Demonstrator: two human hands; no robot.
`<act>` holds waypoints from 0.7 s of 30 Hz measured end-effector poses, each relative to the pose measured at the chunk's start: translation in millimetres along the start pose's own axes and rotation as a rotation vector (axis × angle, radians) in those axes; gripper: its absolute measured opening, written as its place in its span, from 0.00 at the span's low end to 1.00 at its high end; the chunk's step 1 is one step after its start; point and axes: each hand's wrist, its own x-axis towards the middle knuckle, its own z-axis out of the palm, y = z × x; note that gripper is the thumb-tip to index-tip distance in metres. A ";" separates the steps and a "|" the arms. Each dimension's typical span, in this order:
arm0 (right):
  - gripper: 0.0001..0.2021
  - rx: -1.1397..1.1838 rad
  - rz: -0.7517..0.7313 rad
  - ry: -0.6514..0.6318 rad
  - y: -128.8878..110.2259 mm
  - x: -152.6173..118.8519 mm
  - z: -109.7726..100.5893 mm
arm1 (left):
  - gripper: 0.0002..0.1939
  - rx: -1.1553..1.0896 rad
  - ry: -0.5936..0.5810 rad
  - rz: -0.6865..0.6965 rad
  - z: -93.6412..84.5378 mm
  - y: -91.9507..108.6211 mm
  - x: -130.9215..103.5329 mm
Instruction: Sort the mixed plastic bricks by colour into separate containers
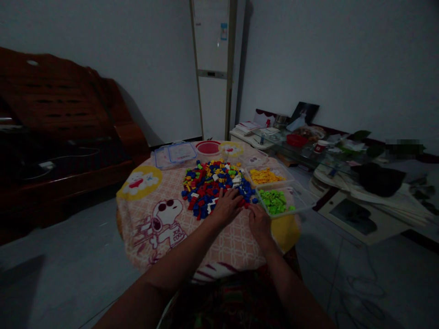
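Observation:
A heap of mixed toy building bricks (202,187) in red, blue, yellow, white and green lies on the round table. Over its near right edge rests my left hand (227,206), fingers stretched out and touching the bricks. Just right of it, my right hand (259,223) is closed, with a small red brick (247,205) at its fingertips. Beside that hand stands a clear plastic container (302,201) holding green bricks (274,201). Yellow bricks (265,176) fill part of another clear container behind it.
A patterned tablecloth (212,251) covers the table. Clear lids with blue edges (176,153) lie at its far left. A wooden bench (61,123) stands left, a tall white cabinet-like unit (214,105) behind, and a cluttered glass-topped stand (291,148) right.

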 end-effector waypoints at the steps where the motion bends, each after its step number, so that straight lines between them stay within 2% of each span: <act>1: 0.18 0.002 -0.001 0.001 -0.2 0.0 -0.1 | 0.20 0.012 0.011 -0.014 0.4 -3.7 3.4; 5: 0.18 -0.005 0.009 0.002 -1.0 0.2 0.7 | 0.18 0.013 0.039 -0.054 -4.3 -15.5 14.1; 10: 0.18 0.009 0.007 0.001 -0.4 0.5 1.8 | 0.16 -0.052 0.071 -0.079 -11.2 -20.5 24.4; 16: 0.18 0.006 0.010 -0.009 -0.9 0.5 0.7 | 0.16 -0.052 0.042 -0.023 -5.8 -21.4 32.1; 21: 0.17 -0.016 0.006 -0.003 -1.2 0.1 0.8 | 0.17 -0.045 0.080 -0.017 0.6 -19.7 38.8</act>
